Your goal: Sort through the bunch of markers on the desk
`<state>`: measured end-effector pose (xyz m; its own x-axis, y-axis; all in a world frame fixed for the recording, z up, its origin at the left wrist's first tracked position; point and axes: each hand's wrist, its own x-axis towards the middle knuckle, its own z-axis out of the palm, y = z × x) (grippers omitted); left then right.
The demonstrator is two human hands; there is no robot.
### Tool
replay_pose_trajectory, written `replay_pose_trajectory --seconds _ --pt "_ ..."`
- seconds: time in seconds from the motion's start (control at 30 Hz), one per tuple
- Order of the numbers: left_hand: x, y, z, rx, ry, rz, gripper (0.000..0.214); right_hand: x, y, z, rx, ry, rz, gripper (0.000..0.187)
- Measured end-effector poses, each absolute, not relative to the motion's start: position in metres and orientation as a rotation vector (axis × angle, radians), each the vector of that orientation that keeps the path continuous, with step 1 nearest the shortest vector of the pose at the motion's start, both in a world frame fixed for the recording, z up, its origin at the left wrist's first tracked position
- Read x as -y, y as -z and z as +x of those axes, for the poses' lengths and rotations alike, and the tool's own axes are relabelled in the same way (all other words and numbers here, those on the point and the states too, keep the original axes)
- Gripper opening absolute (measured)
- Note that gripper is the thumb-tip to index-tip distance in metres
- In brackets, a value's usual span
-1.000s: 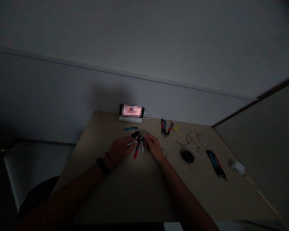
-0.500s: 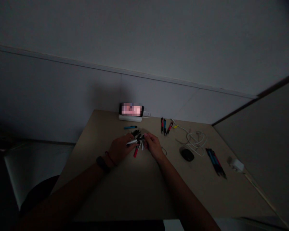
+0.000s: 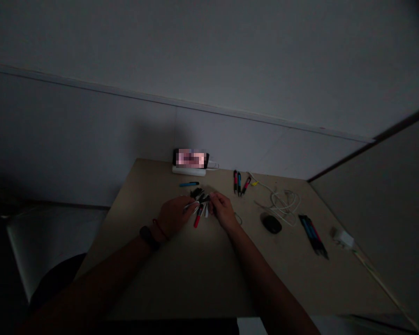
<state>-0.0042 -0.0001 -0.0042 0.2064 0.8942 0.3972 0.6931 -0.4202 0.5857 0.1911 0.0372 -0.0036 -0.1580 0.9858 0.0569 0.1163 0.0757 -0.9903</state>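
Observation:
Over a small pile of pens, my two hands are close together. My left hand (image 3: 174, 215) is closed, pinching a slim white pen barrel (image 3: 190, 205) that points toward my right hand. My right hand (image 3: 222, 209) is closed on a dark pen part (image 3: 206, 198) at its fingertips; whether it still touches the barrel cannot be made out in the dim light. Beneath and between the hands lie a red pen (image 3: 197, 219), a white piece (image 3: 206, 212) and several black pen parts (image 3: 196, 192).
A phone (image 3: 191, 158) leans on a white stand (image 3: 188, 171) at the back. A blue pen (image 3: 189, 184) lies before it. Rightward are three pens (image 3: 239, 184), white cables (image 3: 277, 202), a black mouse (image 3: 271, 224), a bundle of pens (image 3: 313, 236) and a white plug (image 3: 344, 238).
The pen between my hands has shifted: its white barrel lies further inside my left fingers, and more of the red pen below shows. My arms have hardly moved.

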Motion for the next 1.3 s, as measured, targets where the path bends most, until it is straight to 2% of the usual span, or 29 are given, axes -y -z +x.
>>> replay_pose_trajectory --seconds 0.5,0.67,0.9,1.3 --pt "0.001 -0.005 -0.004 -1.515 -0.955 2.159 0.038 -0.038 0.002 0.189 1.263 -1.281 -1.125 0.046" --pt "-0.002 -0.006 -0.007 -1.512 -1.097 1.943 0.037 -0.041 0.007 0.192 1.231 -1.049 -1.23 0.039" --pt "-0.007 -0.004 -0.009 -1.451 -1.276 1.68 0.038 -0.043 0.006 0.207 1.609 -0.425 -1.451 0.026" --pt "-0.008 -0.003 -0.009 -1.443 -1.251 1.672 0.036 -0.044 0.012 0.21 1.888 -0.322 -1.539 0.024"
